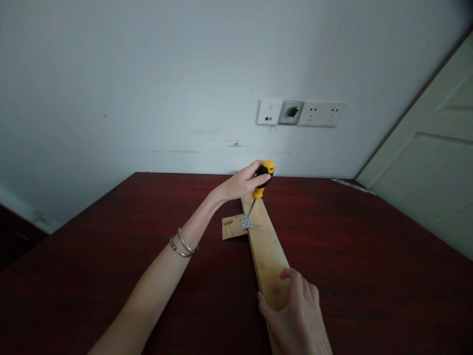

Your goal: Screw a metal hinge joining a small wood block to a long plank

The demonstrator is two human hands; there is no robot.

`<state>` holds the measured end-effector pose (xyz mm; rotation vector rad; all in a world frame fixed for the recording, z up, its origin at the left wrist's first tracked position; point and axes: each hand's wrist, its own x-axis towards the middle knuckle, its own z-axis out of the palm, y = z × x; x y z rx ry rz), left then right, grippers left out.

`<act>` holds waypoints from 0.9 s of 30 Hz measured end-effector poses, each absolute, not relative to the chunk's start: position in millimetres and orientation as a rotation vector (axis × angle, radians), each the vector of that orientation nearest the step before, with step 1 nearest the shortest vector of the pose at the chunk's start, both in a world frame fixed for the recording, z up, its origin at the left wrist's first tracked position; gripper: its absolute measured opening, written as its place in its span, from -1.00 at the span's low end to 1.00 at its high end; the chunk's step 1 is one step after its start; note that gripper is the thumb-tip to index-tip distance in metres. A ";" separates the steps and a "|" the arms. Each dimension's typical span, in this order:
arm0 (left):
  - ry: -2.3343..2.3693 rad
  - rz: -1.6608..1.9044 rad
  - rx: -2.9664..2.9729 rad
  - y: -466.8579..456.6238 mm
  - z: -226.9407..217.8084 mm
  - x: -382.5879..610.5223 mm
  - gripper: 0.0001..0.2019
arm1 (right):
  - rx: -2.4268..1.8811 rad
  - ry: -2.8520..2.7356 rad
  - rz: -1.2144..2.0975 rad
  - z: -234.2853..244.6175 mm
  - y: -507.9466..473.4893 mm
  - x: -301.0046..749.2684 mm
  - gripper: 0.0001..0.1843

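My left hand (246, 181) is closed around the yellow and black handle of a screwdriver (268, 167). The tool leans slightly, its shaft running down to a small metal hinge (246, 222). That hinge lies across the joint between a long wooden board (268, 241) and a short wood piece (232, 227) on the left. Whether the tip sits in a screw is too small to tell. Lower down, my right hand (295, 310) grips the near part of the long board, thumb on its left edge and fingers over its right edge.
Beneath everything is a dark red wooden table (351, 256), its far edge against a white wall (166, 74). Power sockets (321, 114) and a black plug (293, 112) are on the wall. A pale door (436, 148) stands at the right, near a thin printed strip (353, 186).
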<state>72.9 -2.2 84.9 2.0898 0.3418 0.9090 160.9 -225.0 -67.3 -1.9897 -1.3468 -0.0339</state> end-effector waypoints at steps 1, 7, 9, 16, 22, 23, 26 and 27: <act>0.331 0.927 2.081 -1.4 85.9 72.0 -0.79 | -1.989 -1.346 -0.037 -67.3 -225.0 160.9 -0.60; 0.345 0.960 1.900 -1.4 81.1 77.4 -0.63 | -1.983 -1.352 -0.048 -65.7 -225.3 160.5 -0.60; 0.397 0.997 1.925 -3.1 78.2 81.8 -0.60 | -1.978 -1.354 -0.040 -65.3 -225.3 160.4 -0.60; 0.382 0.845 1.915 -6.4 78.3 83.7 -0.73 | -1.975 -1.343 -0.012 -67.3 -225.1 161.6 -0.60; 0.338 0.902 1.996 0.6 83.7 75.7 -0.74 | -1.972 -1.336 0.004 -66.9 -224.5 161.8 -0.59; 0.325 0.939 1.994 1.4 84.1 75.3 -0.74 | -1.976 -1.333 0.005 -66.4 -224.4 161.6 -0.59; 0.288 0.989 1.931 3.0 83.6 75.4 -0.70 | -1.984 -1.323 0.007 -64.6 -224.3 161.0 -0.59; 0.287 0.985 1.913 3.4 83.0 75.8 -0.68 | -1.985 -1.321 0.011 -64.1 -224.4 160.9 -0.59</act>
